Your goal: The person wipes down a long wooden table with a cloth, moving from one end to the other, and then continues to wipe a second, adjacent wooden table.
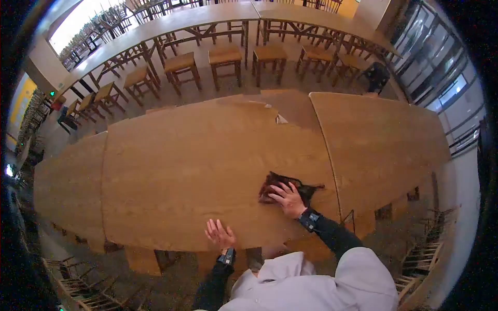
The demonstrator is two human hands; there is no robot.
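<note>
A dark, crumpled cloth (310, 194) with reddish patches lies on the wooden table (207, 155). My right hand (289, 201) rests on top of the cloth with its fingers apart, holding it against the tabletop; part of the cloth is hidden under the palm. To the left, near the table's front edge, my left hand (220, 236) lies on the wood with fingers stretched out and nothing in it. A dark band with a small device is on each wrist.
Another tabletop section (384, 135) adjoins at the right, past a seam. The veneer is torn at the far edge, with a pale chip (281, 119) there. Several wooden stools (225, 55) stand before a long far table (207, 15). Windows (441, 57) line the right.
</note>
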